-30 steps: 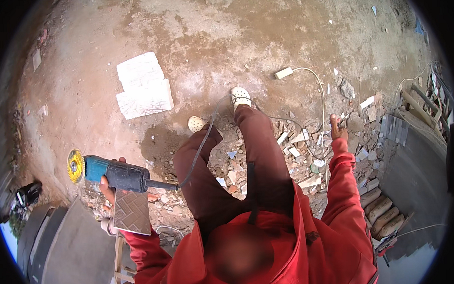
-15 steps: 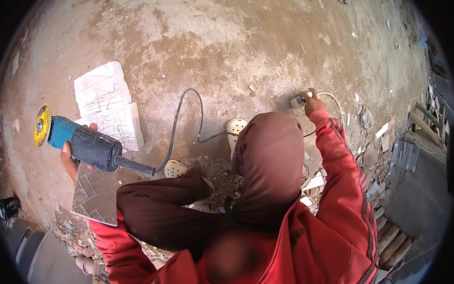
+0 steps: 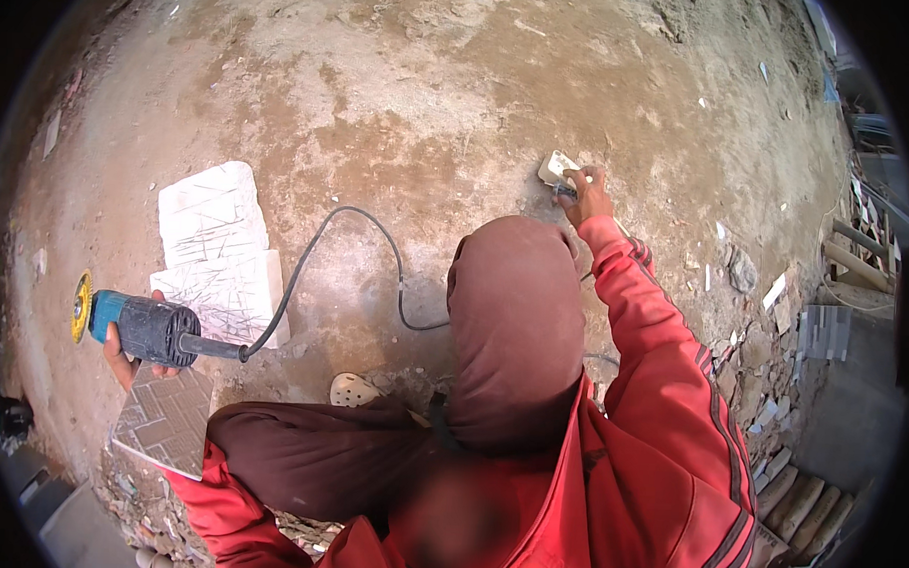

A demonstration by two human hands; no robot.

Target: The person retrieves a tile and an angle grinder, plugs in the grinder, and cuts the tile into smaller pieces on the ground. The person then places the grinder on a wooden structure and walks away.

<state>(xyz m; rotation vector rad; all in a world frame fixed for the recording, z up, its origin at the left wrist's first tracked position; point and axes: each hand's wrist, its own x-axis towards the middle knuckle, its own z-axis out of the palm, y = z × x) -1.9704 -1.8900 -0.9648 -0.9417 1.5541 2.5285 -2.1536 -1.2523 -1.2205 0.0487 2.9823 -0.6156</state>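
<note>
My left hand (image 3: 122, 356) is closed around an angle grinder (image 3: 158, 331) with a teal and black body and a yellow disc (image 3: 81, 306) pointing left. A tile piece (image 3: 169, 419), its ridged back showing, covers my left wrist just below the grinder; what supports it is hidden. Far to the right, my right hand (image 3: 590, 197) grips a dark plug (image 3: 566, 191) at a white socket block (image 3: 555, 167) near the ground. The grinder's black cord (image 3: 300, 264) loops over the ground and passes behind my raised knee.
Two scored white slabs (image 3: 212, 215) lie beside the grinder. My legs (image 3: 518, 326) are bent between my hands, a cream clog (image 3: 351, 390) showing. Rubble and tile scraps (image 3: 761, 395) edge the right side, with several cylindrical pieces (image 3: 807, 512) lower down.
My right hand has shifted left and the white socket block now stands tilted beyond it. The grinder and tile sit lower and further left, partly because the view has moved.
</note>
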